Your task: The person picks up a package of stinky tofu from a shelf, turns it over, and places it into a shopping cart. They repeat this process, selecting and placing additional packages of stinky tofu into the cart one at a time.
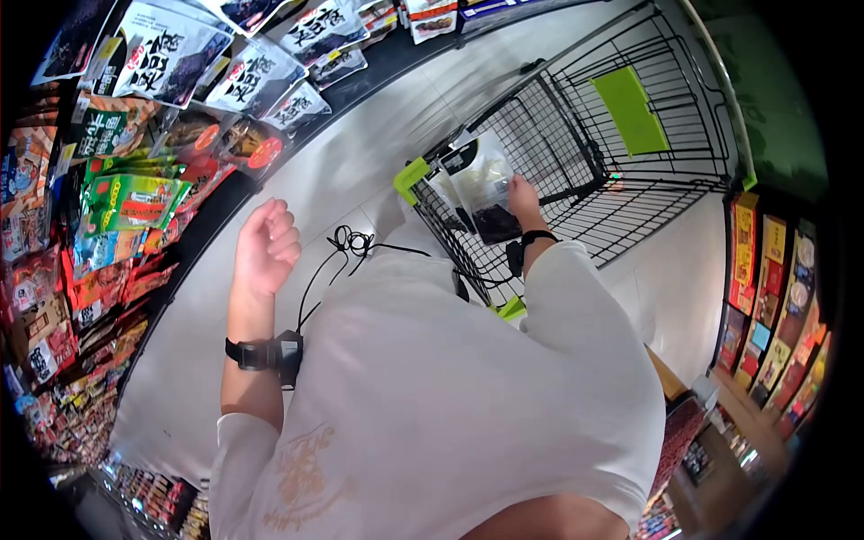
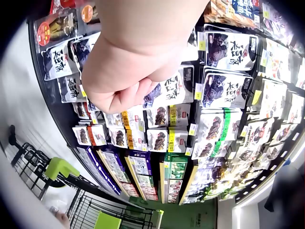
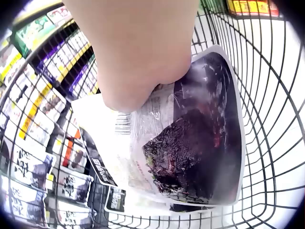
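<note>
My right hand (image 1: pixel 524 202) grips white-and-black food pouches (image 1: pixel 486 184) at their edge, inside the near end of a wire shopping cart (image 1: pixel 576 117). In the right wrist view, the top pouch (image 3: pixel 200 138) shows a dark food picture and part of a barcode. Another pouch peeks out below it, mostly covered. My left hand (image 1: pixel 268 245) is raised beside the shelf, fingers curled in toward the palm, holding nothing. In the left wrist view that hand (image 2: pixel 128 81) overlaps rows of similar white pouches (image 2: pixel 226 90) on the shelf.
A shelf (image 1: pixel 216 193) packed with bagged snacks (image 1: pixel 135 202) curves along the left. Green grips (image 1: pixel 412 178) mark the cart's near corner. Black cable (image 1: pixel 353 241) loops in front of my shirt. Boxed goods (image 1: pixel 774 270) stand at the far right.
</note>
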A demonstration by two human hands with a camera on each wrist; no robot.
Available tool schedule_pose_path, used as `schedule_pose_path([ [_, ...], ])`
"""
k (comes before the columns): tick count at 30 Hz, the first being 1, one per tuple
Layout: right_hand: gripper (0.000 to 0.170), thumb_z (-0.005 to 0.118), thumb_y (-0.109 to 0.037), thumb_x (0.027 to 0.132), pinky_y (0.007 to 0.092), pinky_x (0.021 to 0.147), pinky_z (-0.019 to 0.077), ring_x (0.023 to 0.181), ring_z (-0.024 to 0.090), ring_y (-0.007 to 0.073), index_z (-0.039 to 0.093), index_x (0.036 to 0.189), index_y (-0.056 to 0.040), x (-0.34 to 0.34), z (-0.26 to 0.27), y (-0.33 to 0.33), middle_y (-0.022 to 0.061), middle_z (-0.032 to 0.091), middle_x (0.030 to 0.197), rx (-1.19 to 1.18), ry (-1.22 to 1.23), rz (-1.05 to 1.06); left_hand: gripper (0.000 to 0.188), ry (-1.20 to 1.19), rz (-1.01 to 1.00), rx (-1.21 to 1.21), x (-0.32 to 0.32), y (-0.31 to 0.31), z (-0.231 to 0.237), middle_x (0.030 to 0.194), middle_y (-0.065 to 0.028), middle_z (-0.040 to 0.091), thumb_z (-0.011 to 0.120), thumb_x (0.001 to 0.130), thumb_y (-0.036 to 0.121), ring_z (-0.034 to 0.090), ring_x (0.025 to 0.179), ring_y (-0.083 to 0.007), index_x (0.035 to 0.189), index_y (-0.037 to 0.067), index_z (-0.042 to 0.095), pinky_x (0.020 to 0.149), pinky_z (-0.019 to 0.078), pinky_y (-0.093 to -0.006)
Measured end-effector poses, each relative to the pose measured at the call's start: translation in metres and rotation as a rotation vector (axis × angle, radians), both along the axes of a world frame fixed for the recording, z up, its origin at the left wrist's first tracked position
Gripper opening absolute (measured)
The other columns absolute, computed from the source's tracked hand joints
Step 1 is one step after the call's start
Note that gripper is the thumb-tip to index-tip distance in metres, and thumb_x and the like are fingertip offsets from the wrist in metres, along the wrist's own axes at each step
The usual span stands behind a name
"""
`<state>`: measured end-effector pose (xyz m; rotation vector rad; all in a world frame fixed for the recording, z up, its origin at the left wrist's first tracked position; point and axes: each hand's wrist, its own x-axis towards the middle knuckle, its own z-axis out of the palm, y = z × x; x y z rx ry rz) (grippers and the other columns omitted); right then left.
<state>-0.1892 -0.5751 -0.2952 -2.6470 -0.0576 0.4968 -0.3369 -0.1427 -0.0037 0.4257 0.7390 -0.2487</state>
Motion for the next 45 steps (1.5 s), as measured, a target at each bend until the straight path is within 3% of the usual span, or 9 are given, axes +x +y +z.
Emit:
schedule_pose_path([
  [15, 0.071, 0.052, -0.021, 0.08, 0.0452, 0.095, 0.0397, 0.118, 0.044, 0.04, 0.017, 0.139, -0.0033, 0.018, -0.061, 0.06, 0.0214, 0.04, 0.131, -0.199, 0.408, -0.004, 0.017, 0.036, 0.252, 0.165, -0.026, 0.011, 0.013, 0.059, 0.0047, 0.036, 0.045, 0.093, 0.021, 0.029, 0.044, -0.004, 0.086, 0.008, 0.053, 0.04, 0.0234, -0.0185],
  [21, 0.036, 0.056, -0.027, 0.074, 0.0461, 0.083, 0.0472, 0.094, 0.059, 0.038, 0.062, 0.093, 0.0026, 0.044, -0.145, 0.021, 0.0259, 0.062, 0.093, -0.172, 0.25, 0.501, 0.014, -0.037, 0.299, 0.293, -0.022, 0.053, 0.027, 0.061, 0.0064, 0.042, 0.049, 0.09, 0.022, 0.034, 0.046, -0.0046, 0.085, 0.01, 0.054, 0.04, 0.0272, -0.0189],
  [23, 0.043, 0.059, -0.033, 0.072, 0.0466, 0.086, 0.0454, 0.098, 0.056, 0.0438, 0.061, 0.095, 0.0024, 0.043, -0.085, 0.028, 0.0261, 0.062, 0.097, 0.005, 0.212, 0.262, 0.012, -0.01, 0.319, 0.502, -0.014, 0.077, 0.031, 0.063, 0.0048, 0.04, 0.051, 0.089, 0.022, 0.034, 0.051, -0.0048, 0.087, 0.009, 0.053, 0.041, 0.0262, -0.0189],
  [25, 0.036, 0.05, -0.027, 0.08, 0.0457, 0.081, 0.0469, 0.095, 0.056, 0.0449, 0.063, 0.097, 0.0021, 0.061, -0.092, 0.02, 0.0262, 0.061, 0.1, -0.339, 0.169, 0.829, 0.012, -0.001, 0.338, 0.688, -0.001, 0.11, 0.032, 0.069, 0.003, 0.05, 0.052, 0.088, 0.022, 0.043, 0.055, -0.006, 0.088, 0.01, 0.053, 0.042, 0.0281, -0.0188],
  [29, 0.031, 0.053, -0.024, 0.085, 0.0385, 0.066, 0.0464, 0.073, 0.061, 0.0282, 0.062, 0.09, 0.0054, 0.045, -0.071, 0.002, 0.0174, 0.065, 0.08, 0.482, -0.01, -0.389, 0.014, -0.015, 0.533, 1.05, 0.039, 0.165, 0.046, 0.077, 0.0013, 0.056, 0.05, 0.089, 0.018, 0.052, 0.062, -0.0057, 0.097, 0.008, 0.055, 0.045, 0.0351, -0.019],
  [31, 0.032, 0.053, -0.026, 0.087, 0.0316, 0.052, 0.0377, 0.056, 0.045, 0.0127, 0.061, 0.083, 0.005, 0.03, 0.014, 0.018, 0.0049, 0.053, 0.062, 0.442, -0.165, -0.514, 0.017, -0.089, 0.586, 1.224, 0.062, 0.209, 0.039, 0.081, 0.0011, 0.058, 0.052, 0.089, 0.018, 0.055, 0.066, -0.006, 0.102, 0.006, 0.055, 0.047, 0.0379, -0.0193],
  [33, 0.028, 0.055, -0.023, 0.086, 0.0282, 0.052, 0.0399, 0.057, 0.049, 0.0122, 0.061, 0.08, 0.0041, 0.034, -0.005, 0.006, 0.0043, 0.056, 0.064, 0.976, -0.215, -0.826, 0.021, -0.162, 0.6, 1.346, 0.086, 0.232, 0.062, 0.089, -0.0015, 0.06, 0.056, 0.087, 0.014, 0.058, 0.078, -0.0083, 0.106, 0.004, 0.053, 0.058, 0.0439, -0.0215],
  [39, 0.017, 0.056, -0.017, 0.087, 0.0219, 0.046, 0.0375, 0.057, 0.051, 0.0087, 0.061, 0.095, -0.0025, 0.042, 0.082, 0.05, 0.002, 0.057, 0.069, 0.775, -0.447, -0.691, 0.042, -0.503, 0.935, 1.573, 0.162, 0.311, 0.11, 0.101, -0.0127, 0.057, 0.066, 0.082, 0.016, 0.057, 0.088, -0.0155, 0.114, -0.003, 0.046, 0.079, 0.0465, -0.0266],
  [45, 0.015, 0.055, -0.014, 0.088, 0.0194, 0.046, 0.0349, 0.055, 0.046, 0.0059, 0.061, 0.096, -0.0022, 0.042, 0.129, 0.13, -0.001, 0.056, 0.07, 0.94, -0.637, -0.56, 0.037, -0.549, 0.624, 1.581, 0.199, 0.334, 0.129, 0.078, -0.007, 0.061, 0.071, 0.079, 0.024, 0.059, 0.068, -0.0124, 0.095, -0.004, 0.054, 0.063, 0.048, -0.0238],
])
